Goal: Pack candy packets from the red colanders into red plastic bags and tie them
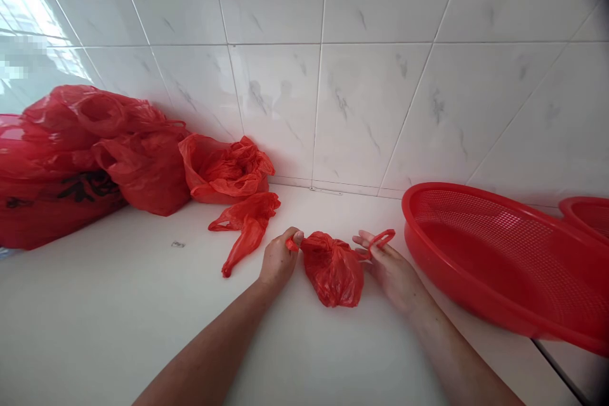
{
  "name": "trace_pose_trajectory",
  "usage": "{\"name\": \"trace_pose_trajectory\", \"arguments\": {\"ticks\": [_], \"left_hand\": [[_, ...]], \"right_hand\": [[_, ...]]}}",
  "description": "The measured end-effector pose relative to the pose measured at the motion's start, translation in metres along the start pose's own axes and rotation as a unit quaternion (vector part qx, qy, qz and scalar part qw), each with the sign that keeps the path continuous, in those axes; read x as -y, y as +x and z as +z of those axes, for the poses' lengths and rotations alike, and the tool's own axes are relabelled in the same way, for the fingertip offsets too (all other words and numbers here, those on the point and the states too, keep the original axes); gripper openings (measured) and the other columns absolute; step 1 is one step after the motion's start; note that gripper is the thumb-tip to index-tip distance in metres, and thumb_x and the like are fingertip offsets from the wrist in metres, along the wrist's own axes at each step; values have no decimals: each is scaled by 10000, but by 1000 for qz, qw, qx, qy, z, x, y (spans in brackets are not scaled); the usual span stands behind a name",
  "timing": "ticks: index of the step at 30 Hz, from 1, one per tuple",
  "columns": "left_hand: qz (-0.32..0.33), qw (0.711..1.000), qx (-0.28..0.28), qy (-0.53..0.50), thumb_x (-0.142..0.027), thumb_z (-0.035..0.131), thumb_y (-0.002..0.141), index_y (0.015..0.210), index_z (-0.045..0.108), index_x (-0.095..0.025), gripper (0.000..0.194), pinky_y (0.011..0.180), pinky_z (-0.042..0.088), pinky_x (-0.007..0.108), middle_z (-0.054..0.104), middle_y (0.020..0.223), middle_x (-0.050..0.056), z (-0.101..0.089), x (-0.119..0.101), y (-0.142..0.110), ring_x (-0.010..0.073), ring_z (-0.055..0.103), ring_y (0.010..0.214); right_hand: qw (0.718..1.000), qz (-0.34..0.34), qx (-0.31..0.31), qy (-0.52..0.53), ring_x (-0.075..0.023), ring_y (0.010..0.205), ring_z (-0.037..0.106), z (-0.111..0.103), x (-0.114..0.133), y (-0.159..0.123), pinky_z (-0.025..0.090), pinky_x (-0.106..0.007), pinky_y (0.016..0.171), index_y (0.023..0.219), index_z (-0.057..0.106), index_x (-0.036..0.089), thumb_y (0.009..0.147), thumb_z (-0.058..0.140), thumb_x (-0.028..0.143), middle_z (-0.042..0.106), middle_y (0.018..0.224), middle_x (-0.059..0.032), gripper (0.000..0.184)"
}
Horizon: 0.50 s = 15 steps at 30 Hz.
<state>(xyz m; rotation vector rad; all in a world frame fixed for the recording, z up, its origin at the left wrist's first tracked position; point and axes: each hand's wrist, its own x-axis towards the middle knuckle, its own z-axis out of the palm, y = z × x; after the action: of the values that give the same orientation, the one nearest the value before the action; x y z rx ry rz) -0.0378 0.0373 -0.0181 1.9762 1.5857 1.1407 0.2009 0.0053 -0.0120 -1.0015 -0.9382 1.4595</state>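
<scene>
A small red plastic bag, bunched at its neck and bulging below, sits on the white surface between my two hands. My left hand is closed around one twisted end of it, with a bit of red plastic showing by the thumb. On the other side, my right hand has the bag's other handle between thumb and fingers; its loop sticks up over the hand and some fingertips extend past it. The bag's contents are hidden. A flattened empty-looking red bag lies just beyond my left hand.
An open red plastic bag and a heap of full red bags stand at the left against the tiled wall. A large red perforated basket is close to my right hand, with another basket behind. A small clear scrap lies on the surface.
</scene>
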Motion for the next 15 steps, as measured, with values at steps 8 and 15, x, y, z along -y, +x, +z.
{"name": "trace_pose_trajectory", "arguments": {"ticks": [8, 15], "left_hand": [[-105, 945, 28, -310, -505, 403, 878, 840, 555, -172, 368, 504, 352, 221, 508, 523, -34, 6, -7, 0, 110, 453, 495], [-87, 918, 61, -382, -396, 617, 782, 888, 579, -165, 257, 636, 455, 254, 643, 732, 17, 3, -17, -2, 142, 585, 693]], "right_hand": [[976, 48, 99, -188, -208, 1096, 551, -11, 9, -5, 399, -404, 976, 1273, 502, 277, 724, 698, 333, 573, 1209, -54, 585], [996, 6, 6, -86, -122, 696, 546, -2, 2, 5, 465, -304, 740, 943, 662, 204, 696, 708, 342, 628, 806, -7, 287]]}}
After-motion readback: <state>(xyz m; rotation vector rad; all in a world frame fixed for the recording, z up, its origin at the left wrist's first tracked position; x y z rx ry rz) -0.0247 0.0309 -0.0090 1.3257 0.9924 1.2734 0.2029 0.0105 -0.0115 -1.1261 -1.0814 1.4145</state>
